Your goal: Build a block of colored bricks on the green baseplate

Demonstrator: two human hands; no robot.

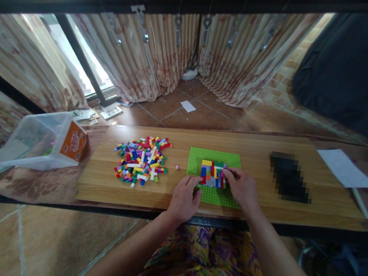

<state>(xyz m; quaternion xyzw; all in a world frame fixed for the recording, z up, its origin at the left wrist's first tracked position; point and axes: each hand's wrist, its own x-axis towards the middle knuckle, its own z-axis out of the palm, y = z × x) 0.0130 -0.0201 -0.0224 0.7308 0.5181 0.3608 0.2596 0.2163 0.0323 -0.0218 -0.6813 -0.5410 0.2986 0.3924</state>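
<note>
On a green studded baseplate (195, 156) lies a low block of toy bricks (213, 174) in red, blue, yellow, white and other colours. My left hand (183, 200) rests over the baseplate's near left part, its bent fingertips touching the block's lower left edge and its thumb apart from them. At the block's right edge, the thumb and forefinger of my right hand (241, 187) pinch by a small purple-pink brick, mostly covered by the fingertips. A single pink brick (177, 167) sits on the wooden board left of the baseplate.
A pile of mixed loose bricks (141, 159) spreads over the wooden board (94, 184) on the left. Beyond it stands a clear plastic bin (36, 139) with an orange label. A pixelated dark object (290, 179) and white paper (345, 167) lie to the right. A black bar (190, 0) crosses above.
</note>
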